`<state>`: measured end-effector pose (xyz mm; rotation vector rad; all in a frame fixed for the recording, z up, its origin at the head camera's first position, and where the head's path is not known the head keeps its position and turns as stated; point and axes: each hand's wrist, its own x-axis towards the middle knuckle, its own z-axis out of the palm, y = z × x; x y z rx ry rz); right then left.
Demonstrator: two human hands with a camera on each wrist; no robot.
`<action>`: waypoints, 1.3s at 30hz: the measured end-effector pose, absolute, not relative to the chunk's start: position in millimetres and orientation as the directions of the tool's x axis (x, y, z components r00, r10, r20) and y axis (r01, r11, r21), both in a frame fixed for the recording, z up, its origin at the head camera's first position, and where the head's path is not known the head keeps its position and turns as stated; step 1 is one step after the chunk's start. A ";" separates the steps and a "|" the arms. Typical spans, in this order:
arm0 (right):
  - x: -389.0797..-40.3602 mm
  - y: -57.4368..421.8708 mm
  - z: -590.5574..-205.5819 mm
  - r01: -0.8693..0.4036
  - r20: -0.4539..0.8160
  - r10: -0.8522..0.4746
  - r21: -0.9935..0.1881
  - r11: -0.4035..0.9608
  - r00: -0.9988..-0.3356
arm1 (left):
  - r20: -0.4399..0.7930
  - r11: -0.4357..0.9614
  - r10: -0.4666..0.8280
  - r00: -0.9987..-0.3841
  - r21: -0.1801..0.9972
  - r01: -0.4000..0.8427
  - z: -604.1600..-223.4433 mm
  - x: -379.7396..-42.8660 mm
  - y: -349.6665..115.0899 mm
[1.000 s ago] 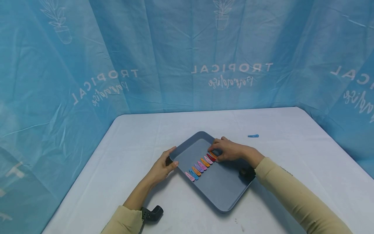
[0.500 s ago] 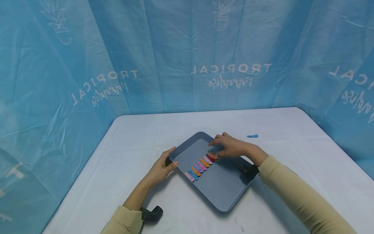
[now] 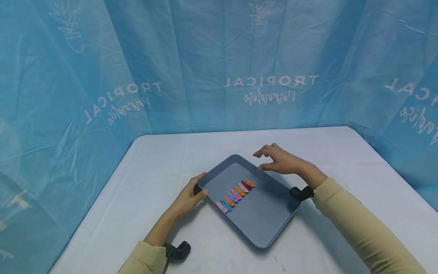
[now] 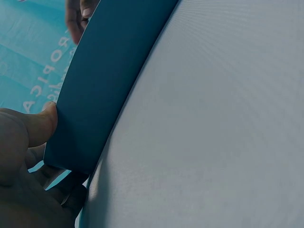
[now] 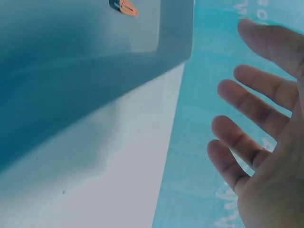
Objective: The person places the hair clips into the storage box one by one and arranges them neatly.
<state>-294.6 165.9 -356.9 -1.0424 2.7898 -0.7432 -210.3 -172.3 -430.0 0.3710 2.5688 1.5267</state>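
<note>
A grey-blue rectangular tray [image 3: 270,224] sits at an angle on the table. Inside it, a slanting row of several snap hair clips [image 3: 234,194] in pink, blue, orange, purple and red runs from the left rim toward the middle. My left hand [image 3: 187,196] grips the tray's left corner, thumb at the rim; the left wrist view shows the thumb against the tray wall [image 4: 95,90]. Over the far right rim hovers my right hand [image 3: 282,159], fingers spread and holding nothing. In the right wrist view, an orange clip [image 5: 128,8] shows in the tray, apart from the hand [image 5: 266,114].
A white cloth covers the table [image 3: 178,152]. Blue printed curtains [image 3: 191,76] hang behind and along the sides. The spot of the lone blue clip at the far right is now almost wholly hidden by the right wrist.
My right hand has let go of the orange clip at the row's far end, lifted away and moved up and right past the rim. The left hand and tray have stayed put.
</note>
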 end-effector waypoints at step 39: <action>-314.0 246.2 -390.9 -0.282 0.075 -0.284 -0.501 0.818 -0.956 | -0.004 0.458 0.266 -0.964 0.880 0.123 -427.7 -208.5 -171.6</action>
